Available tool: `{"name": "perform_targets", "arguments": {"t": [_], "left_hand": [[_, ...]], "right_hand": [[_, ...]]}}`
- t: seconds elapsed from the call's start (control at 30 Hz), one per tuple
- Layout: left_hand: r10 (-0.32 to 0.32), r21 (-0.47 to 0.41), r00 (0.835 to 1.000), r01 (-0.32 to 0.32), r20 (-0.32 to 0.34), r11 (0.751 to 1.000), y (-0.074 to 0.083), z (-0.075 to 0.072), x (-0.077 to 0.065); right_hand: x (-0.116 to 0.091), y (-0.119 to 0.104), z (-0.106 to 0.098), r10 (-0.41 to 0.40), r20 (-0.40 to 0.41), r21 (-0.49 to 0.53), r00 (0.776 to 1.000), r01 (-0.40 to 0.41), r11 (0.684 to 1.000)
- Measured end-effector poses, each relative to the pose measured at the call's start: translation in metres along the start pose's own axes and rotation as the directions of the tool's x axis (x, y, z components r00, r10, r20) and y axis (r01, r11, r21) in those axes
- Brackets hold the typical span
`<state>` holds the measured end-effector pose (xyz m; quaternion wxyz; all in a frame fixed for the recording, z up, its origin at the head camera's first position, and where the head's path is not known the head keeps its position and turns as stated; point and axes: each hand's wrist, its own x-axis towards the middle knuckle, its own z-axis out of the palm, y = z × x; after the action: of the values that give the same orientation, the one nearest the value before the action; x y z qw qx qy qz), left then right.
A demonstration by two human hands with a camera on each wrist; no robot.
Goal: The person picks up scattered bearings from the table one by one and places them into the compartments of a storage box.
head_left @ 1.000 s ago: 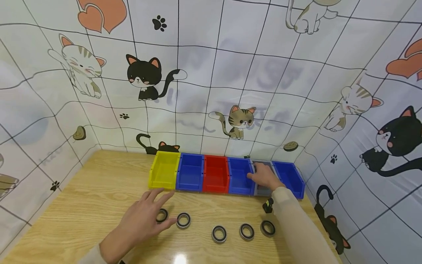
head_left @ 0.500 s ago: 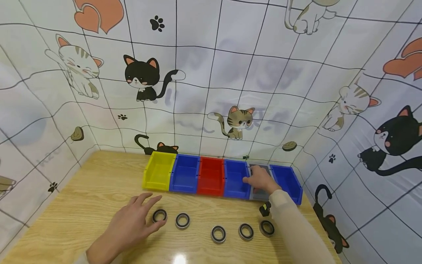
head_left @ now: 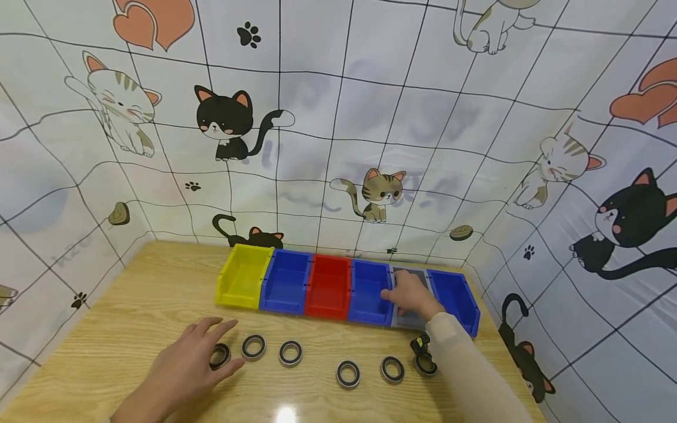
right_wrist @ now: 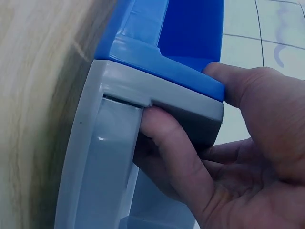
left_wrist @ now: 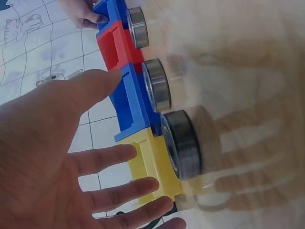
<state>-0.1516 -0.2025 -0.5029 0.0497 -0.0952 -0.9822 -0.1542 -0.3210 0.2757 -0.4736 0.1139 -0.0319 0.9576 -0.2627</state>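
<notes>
My right hand (head_left: pixel 414 292) grips the row of plastic bins at the adjoining walls of the grey bin (right_wrist: pixel 112 148) and the blue bin (right_wrist: pixel 190 38). In the right wrist view its thumb lies over the blue wall and its fingers reach inside the grey bin. My left hand (head_left: pixel 182 361) hovers over the table with fingers spread and nothing held. Right by its thumb is a ring-shaped ball bearing (left_wrist: pixel 182 145), partly covered by the hand in the head view. A second bearing (head_left: pixel 254 347) and a third bearing (head_left: pixel 290 353) lie just to its right.
The row also has a yellow bin (head_left: pixel 244 276), a red bin (head_left: pixel 328 288) and further blue bins. More bearings lie in front, including one bearing (head_left: pixel 348 374) near the middle. A small black-and-yellow object (head_left: pixel 419 343) sits by the right sleeve. A cat-print curtain (head_left: pixel 317 117) encloses the table.
The bin row has shifted left and somewhat toward me, with my right hand still gripping it. My left hand has drawn back to the left, uncovering bearings.
</notes>
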Motion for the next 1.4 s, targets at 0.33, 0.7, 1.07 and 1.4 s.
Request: {"name": "perform_targets", "arguments": {"t": [0.33,0.7,1.07,1.4], "left_hand": [[-0.010,0.011,0.999,0.009,0.037,1.000,-0.009,0.002,-0.006],[-0.059,0.012,0.983,0.057,0.174,0.998,-0.010,0.001,0.000],[0.058,-0.046,0.986,-0.051,0.157,0.998,-0.010,0.010,0.003],[0.150,-0.041,0.984,-0.147,0.091,0.988,-0.015,0.011,0.007]], "right_hand": [[-0.007,-0.003,0.009,-0.014,-0.002,0.030,1.000,0.014,0.999],[-0.015,-0.012,0.014,-0.007,0.002,0.010,1.000,0.007,1.000],[-0.021,-0.014,0.018,-0.032,0.006,-0.004,0.999,0.032,0.999],[-0.026,-0.014,0.012,-0.032,0.073,0.117,0.997,0.023,0.993]]}}
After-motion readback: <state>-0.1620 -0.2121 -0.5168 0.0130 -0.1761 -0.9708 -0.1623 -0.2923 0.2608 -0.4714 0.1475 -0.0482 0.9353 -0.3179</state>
